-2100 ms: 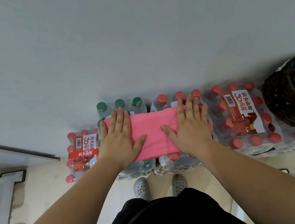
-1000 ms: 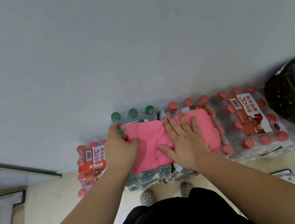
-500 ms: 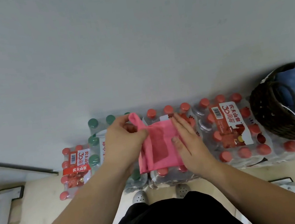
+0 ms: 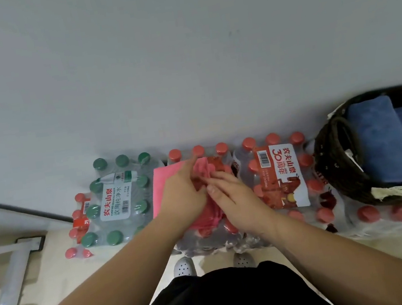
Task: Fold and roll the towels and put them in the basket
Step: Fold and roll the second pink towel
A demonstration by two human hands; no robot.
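Pink towel (image 4: 159, 191): lying on top of the red-capped bottle pack (image 4: 207, 242), partly rolled, its flat tail spreading toward the pack's left edge.
Left hand (image 4: 184, 196): curling its fingers round the roll and pinching it, probably to keep the turns tight.
Right hand (image 4: 237, 199): lying over the roll from the pack's right side, thumb at the near edge; I cannot tell whether it is gripping or only pressing.
Why here: the pack's caps are serving as a raised bench for 2 hands to roll on.
Look: bright pink and soft, bunching into loose wrinkled layers at the roll, smooth on the tail.
Basket (image 4: 335, 159): waiting well to the right of the pack, holding blue towels (image 4: 382, 142).
Stage: rolling is looking roughly half done.
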